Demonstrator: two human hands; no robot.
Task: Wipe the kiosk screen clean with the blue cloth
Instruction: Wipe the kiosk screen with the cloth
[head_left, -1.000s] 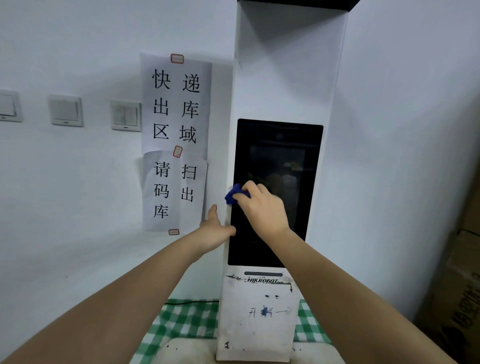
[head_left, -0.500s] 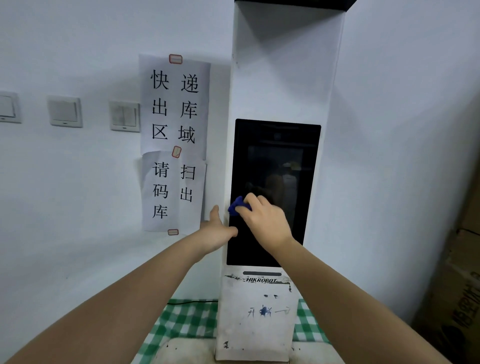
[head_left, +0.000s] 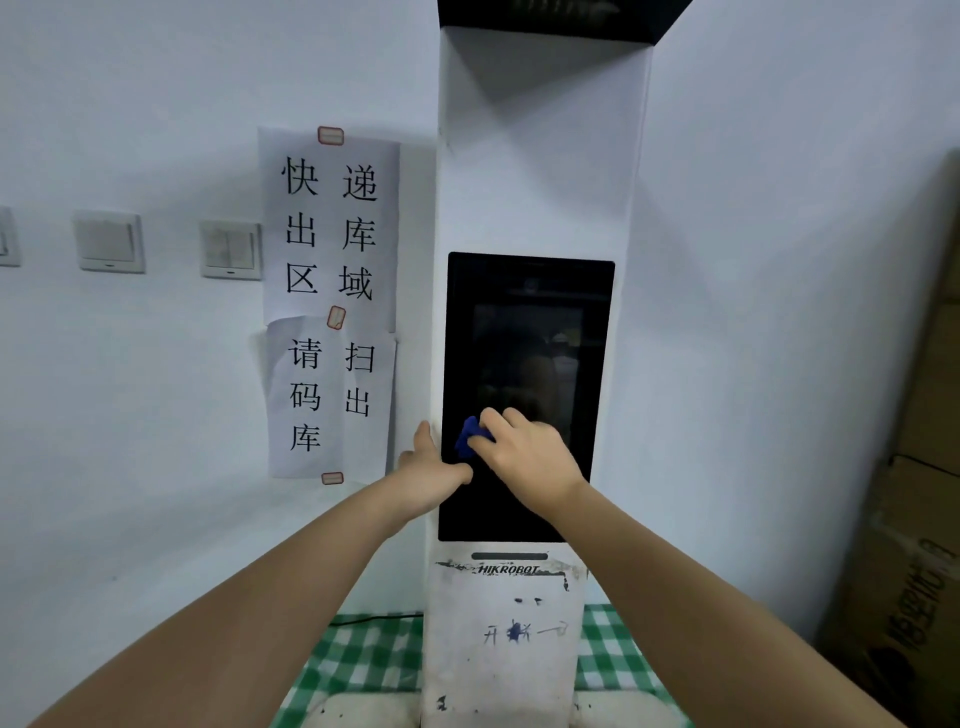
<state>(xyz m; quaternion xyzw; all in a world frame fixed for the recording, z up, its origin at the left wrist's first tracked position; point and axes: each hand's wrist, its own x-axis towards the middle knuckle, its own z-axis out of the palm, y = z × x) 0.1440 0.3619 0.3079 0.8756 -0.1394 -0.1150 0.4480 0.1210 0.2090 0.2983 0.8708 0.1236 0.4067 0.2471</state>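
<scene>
A tall white kiosk (head_left: 540, 171) stands against the wall, with a dark screen (head_left: 530, 343) set in its front. My right hand (head_left: 524, 457) presses a small bunched blue cloth (head_left: 470, 439) against the lower left part of the screen. Only a bit of the cloth shows past my fingers. My left hand (head_left: 431, 467) grips the kiosk's left edge just below the cloth, thumb pointing up along the side.
Paper signs (head_left: 332, 301) with black characters are taped to the wall left of the kiosk, beside light switches (head_left: 231, 249). A green checked cloth (head_left: 363, 660) covers the surface under the kiosk. Cardboard boxes (head_left: 914, 519) stand at the right.
My right hand has slid the blue cloth down the left side of the screen. My left hand has kept its hold on the kiosk's edge.
</scene>
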